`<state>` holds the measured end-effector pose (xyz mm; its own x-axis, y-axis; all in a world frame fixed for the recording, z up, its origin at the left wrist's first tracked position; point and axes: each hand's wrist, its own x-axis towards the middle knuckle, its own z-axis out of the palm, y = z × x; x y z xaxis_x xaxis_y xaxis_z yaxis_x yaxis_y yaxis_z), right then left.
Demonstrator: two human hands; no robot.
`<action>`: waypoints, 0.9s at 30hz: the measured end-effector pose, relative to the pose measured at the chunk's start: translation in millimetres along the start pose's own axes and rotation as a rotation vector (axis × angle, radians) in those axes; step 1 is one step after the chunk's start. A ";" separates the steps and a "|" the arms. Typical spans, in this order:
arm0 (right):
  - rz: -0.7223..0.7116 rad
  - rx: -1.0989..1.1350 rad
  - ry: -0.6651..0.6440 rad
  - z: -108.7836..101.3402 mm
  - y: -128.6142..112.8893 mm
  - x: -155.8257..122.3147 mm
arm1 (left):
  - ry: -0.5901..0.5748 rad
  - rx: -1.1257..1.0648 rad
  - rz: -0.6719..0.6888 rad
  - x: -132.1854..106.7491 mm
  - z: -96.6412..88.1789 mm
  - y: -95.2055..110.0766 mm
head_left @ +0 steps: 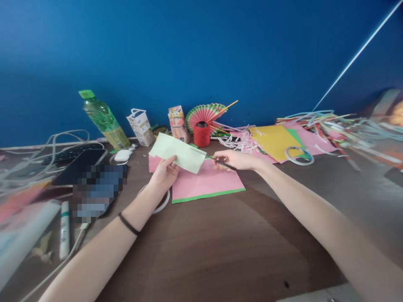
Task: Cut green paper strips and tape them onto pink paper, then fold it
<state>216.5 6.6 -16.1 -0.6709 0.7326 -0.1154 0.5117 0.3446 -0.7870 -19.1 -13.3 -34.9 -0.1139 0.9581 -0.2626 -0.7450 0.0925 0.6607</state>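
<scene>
My left hand (163,174) pinches a pale green sheet of paper (178,152) by its lower edge and holds it up above the desk. My right hand (234,160) is closed round a thin dark tool (220,162), a pencil or narrow blade, whose tip meets the sheet's right edge. Under both hands lies a pink sheet (206,182) on top of a green one. A roll of tape (162,203) lies beneath my left wrist.
Against the blue wall stand a green bottle (102,119), a small carton (140,127), a red thread spool (201,133) and a paper fan (204,113). Yellow and pink sheets, paper strips and a tape ring (298,156) lie to the right. Phone, cables and a marker (64,228) lie left.
</scene>
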 end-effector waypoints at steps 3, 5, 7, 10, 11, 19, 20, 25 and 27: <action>-0.001 0.039 0.004 0.0 -0.7 0.0 | -0.001 -0.008 0.000 0.4 -0.3 -0.1; 0.004 0.043 -0.001 -0.3 -2.1 -0.5 | 0.002 -0.006 -0.001 0.1 0.1 0.0; 0.015 0.041 -0.008 -0.8 -4.3 -1.3 | 0.001 0.001 0.000 -0.6 0.8 0.1; 0.032 0.046 -0.006 -1.4 -7.8 -2.6 | 0.001 0.004 0.002 -1.4 1.4 0.3; 0.037 0.048 -0.005 -1.5 -8.8 -2.9 | -0.001 0.004 0.004 -1.4 1.4 0.3; 0.051 0.051 0.018 -0.4 -12.3 -4.5 | -0.012 0.007 0.014 1.1 -1.3 -0.4; 0.057 0.043 0.023 -0.4 -12.8 -4.7 | -0.011 0.009 0.015 1.2 -1.5 -0.6; 0.078 0.029 0.021 -0.5 -14.4 -5.4 | -0.017 0.002 0.022 1.5 -1.3 -1.0; 0.080 0.036 0.017 -0.4 -13.6 -5.2 | -0.019 0.003 0.023 1.4 -1.0 -1.1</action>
<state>213.3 -1.7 -4.5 -0.6191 0.7669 -0.1692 0.5436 0.2629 -0.7971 -19.0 -12.4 -36.7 -0.1186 0.9651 -0.2334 -0.7402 0.0708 0.6687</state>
